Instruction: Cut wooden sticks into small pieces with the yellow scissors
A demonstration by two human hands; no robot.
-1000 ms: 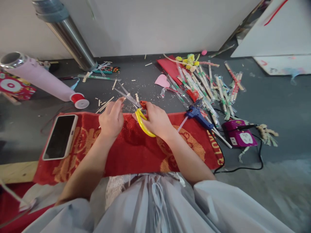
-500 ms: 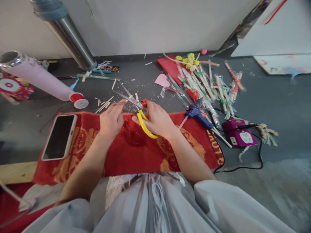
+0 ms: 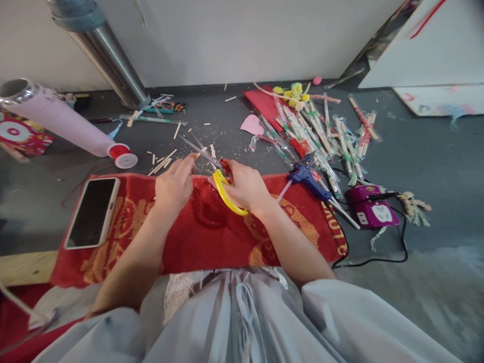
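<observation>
My right hand (image 3: pixel 245 186) is wrapped around the yellow handles of a pair of scissors (image 3: pixel 227 194). Their metal blades point up and to the left, slightly apart at the tips. In my left hand (image 3: pixel 174 184), thumb and forefinger pinch a short pale wooden stick (image 3: pixel 202 150), its end lying at the blades. Most of the stick is hidden by my fingers. Just beyond the hands lie several cut wooden pieces (image 3: pixel 164 162) and scattered crumbs on the grey table (image 3: pixel 223 118). Below both hands is a red patterned towel (image 3: pixel 212 242).
On the left are a phone (image 3: pixel 93 213), a pink tumbler (image 3: pixel 64 118), a red-and-white spool (image 3: pixel 123 156) and a steel bottle (image 3: pixel 113 60). Wrapped chopsticks (image 3: pixel 313 126), a blue glue gun (image 3: pixel 310 182) and a purple box (image 3: pixel 372 206) with a black cord lie on the right.
The scissor blades have come closer together as my right hand squeezes the handles. My left hand stays in nearly the same place.
</observation>
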